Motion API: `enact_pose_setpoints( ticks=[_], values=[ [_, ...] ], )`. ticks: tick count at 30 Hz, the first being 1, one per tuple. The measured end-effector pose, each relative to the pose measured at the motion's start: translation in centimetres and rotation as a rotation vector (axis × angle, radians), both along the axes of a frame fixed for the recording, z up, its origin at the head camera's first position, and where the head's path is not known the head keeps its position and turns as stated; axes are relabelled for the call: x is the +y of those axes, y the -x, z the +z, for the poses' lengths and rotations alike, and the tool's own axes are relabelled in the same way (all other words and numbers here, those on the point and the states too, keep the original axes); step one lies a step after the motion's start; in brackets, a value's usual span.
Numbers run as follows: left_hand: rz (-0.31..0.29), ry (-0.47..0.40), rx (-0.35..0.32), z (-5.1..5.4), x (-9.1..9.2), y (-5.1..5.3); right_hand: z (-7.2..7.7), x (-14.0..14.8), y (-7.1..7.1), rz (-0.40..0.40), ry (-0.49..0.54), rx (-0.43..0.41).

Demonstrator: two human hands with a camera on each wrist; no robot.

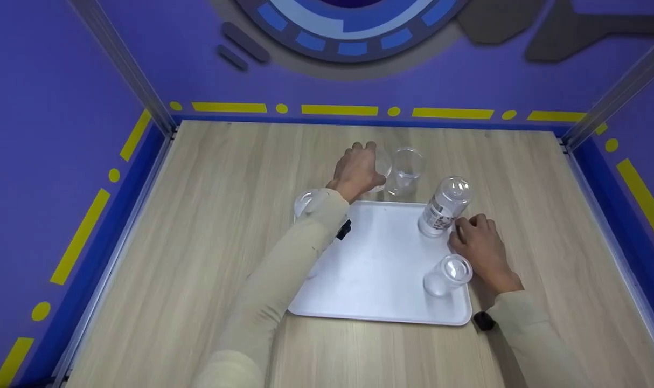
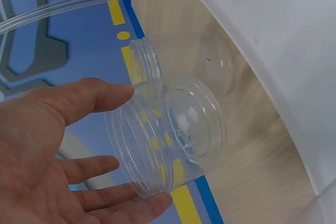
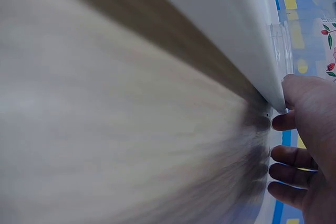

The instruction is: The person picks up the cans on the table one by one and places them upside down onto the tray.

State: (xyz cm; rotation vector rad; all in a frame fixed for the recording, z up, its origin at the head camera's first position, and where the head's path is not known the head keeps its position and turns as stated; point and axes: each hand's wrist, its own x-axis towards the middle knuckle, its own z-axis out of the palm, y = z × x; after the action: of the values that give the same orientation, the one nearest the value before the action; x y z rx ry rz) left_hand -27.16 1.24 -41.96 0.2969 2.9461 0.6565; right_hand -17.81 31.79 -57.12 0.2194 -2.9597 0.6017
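Note:
Behind the white tray (image 1: 381, 280), my left hand (image 1: 356, 170) holds a clear plastic jar (image 2: 197, 129) by its rim. In the left wrist view the thumb lies on one side of that rim and the fingers on the other. Right beside it stands another clear jar (image 1: 408, 170). My right hand (image 1: 480, 245) pinches the tray's right edge, thumb above and index finger below. Close to that hand, a tall clear jar (image 1: 445, 205) with a printed label stands base up on the tray. A smaller clear jar (image 1: 448, 275) is at the near right corner.
At the tray's far left corner is another clear jar (image 1: 305, 202), partly hidden by my left sleeve (image 1: 284, 275). The wooden table (image 1: 197, 226) is bounded by blue-purple panels (image 1: 338, 86) at the back and both sides.

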Motion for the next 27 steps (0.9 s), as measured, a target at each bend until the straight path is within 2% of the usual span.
enact_pose_setpoints(
  ticks=[15, 21, 27],
  values=[
    [0.014, -0.164, 0.047, 1.1, -0.9, -1.3, 0.0, -0.1, 0.0, -0.005, -0.011, -0.009],
    [0.017, -0.297, 0.053, 1.4, -1.7, -2.1, 0.0, 0.0, -0.1, 0.002, -0.002, 0.002],
    [0.024, -0.478, 0.029, 1.5, -2.7, -3.2, 0.0, 0.0, -0.1, 0.003, -0.003, 0.005]
  ],
)
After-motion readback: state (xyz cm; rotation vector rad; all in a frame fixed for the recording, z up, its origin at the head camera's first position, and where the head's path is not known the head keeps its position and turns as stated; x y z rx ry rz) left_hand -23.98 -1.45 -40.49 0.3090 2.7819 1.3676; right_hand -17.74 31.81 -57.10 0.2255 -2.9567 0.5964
